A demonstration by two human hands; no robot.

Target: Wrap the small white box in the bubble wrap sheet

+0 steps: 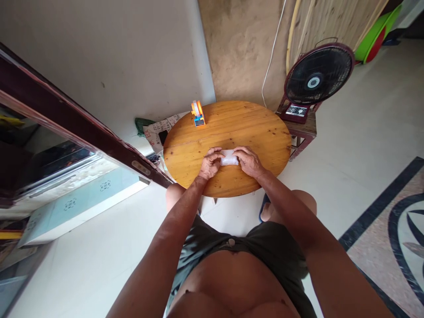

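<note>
A small whitish, partly see-through packet (229, 157) lies at the near middle of the oval wooden table (251, 123). My left hand (211, 163) grips its left end, thumb and fingers curled in. At the opposite end, my right hand (248, 161) has its fingers bent over the packet's edge. What is inside the packet is too small to make out. Beyond my left hand, toward the table's far left edge, stands an orange and blue tape dispenser (198, 115) with a roll on it.
A black-faced fan (318, 77) stands on a dark wooden stool (306, 128) right of the table. A door frame (99, 137) runs along the left. Printed cardboard (154, 134) lies beside the table, against the wall. My knees are close to the table's near edge.
</note>
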